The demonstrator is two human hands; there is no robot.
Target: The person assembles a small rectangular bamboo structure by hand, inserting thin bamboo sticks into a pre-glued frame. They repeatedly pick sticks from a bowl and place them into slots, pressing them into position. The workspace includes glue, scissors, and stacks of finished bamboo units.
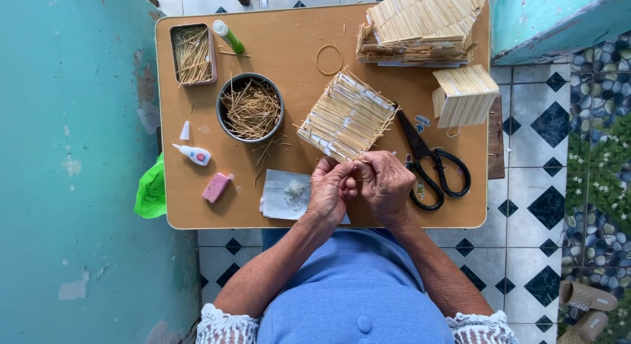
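The left hand [328,189] and right hand [384,185] meet at the near edge of the wooden table [296,45], fingertips pinched narrow together on something thin, most likely a single toothpick, though it is too fine to make out for certain. Just beyond the knuckles, at 12 o'clock from the hands and almost touching them, lies the toothpick panel [347,116], a flat mat of sticks glued side by side. It sits turned like a diamond, its sticks running from about 10 o'clock to 4 o'clock, and its near corner points straight at the gap between the two hands, so neither hand is clearly closer.

At 10 o'clock stands a round bowl of loose toothpicks [250,107], with a rectangular tin of toothpicks [192,53] farther on. A small glue bottle [194,154] and a pink block [216,187] lie at 9 o'clock, and a paper scrap with a glue blob [289,194] is just left of the left wrist. Black scissors [430,163] lie at 3 o'clock. A toothpick house [420,25] at 1 o'clock is cut off by the top edge.
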